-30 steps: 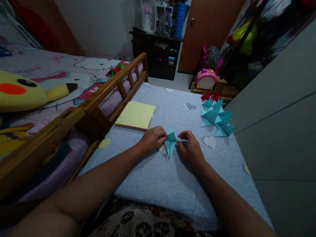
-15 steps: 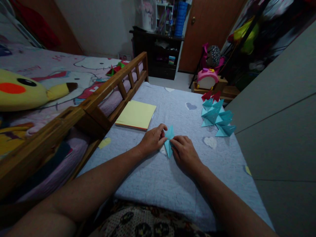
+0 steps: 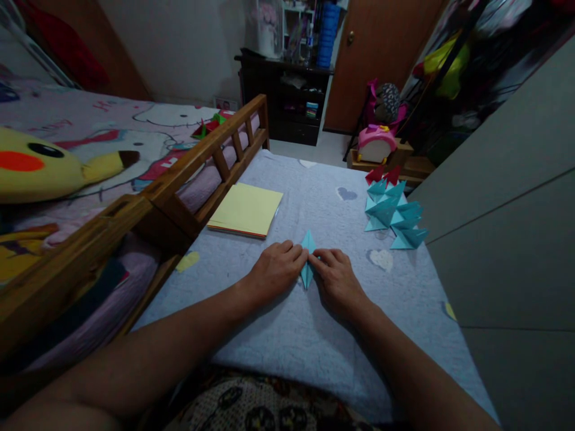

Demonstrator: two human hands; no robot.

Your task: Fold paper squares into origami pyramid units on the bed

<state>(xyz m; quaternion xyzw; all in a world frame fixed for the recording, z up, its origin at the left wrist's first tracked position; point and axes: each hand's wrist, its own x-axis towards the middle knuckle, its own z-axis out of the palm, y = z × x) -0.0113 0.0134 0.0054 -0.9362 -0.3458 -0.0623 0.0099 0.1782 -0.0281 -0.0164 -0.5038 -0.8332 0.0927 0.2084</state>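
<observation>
A light-blue folded origami paper lies on the bed cover in front of me, long and diamond-shaped, its points facing away from and toward me. My left hand pinches its left side near the middle, fingers curled together. From the other side my right hand presses thumb and fingertips on the right edge at the same height. The fingertips of both hands nearly meet and cover the paper's middle. Beyond the left hand sits a stack of square paper, yellow on top.
Several light-blue folded paper pieces stand at the right edge, red folded pieces behind them. A wooden bed rail runs along the left, with a yellow plush toy past it. A pale cabinet borders the right side.
My left hand has come down slightly toward me along the paper, its raised fingers now closed near the middle. The paper looks narrower and more evenly diamond-shaped. The right hand has hardly moved.
</observation>
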